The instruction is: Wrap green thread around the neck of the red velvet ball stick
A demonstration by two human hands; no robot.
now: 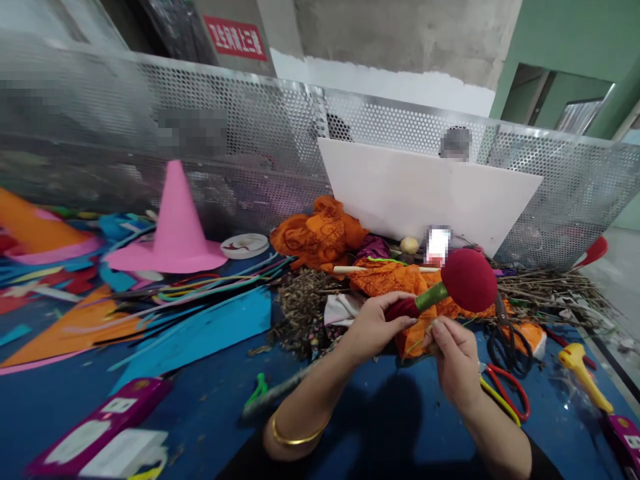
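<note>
In the head view, a dark red cloth-covered ball [470, 280] is gathered into a neck, which is wound with a green band [432, 297]. My left hand [377, 325] is closed around the red cloth below that band. Just under the ball, my right hand [454, 353] pinches a thin greenish strand, only partly visible at the fingertips. Behind both hands lies orange patterned cloth [383, 280]. Black-handled scissors [510, 347] and pliers with red and yellow handles [511, 393] lie to the right of my right hand.
A white board [425, 190] leans on a perforated metal screen [240, 133]. Dry twigs [555, 293] heap at right, near a yellow-handled tool [583, 373]. Pink [176, 227] and orange cone hats, blue sheet [215, 327], tape roll [245, 246] and purple box [105, 423] occupy the left.
</note>
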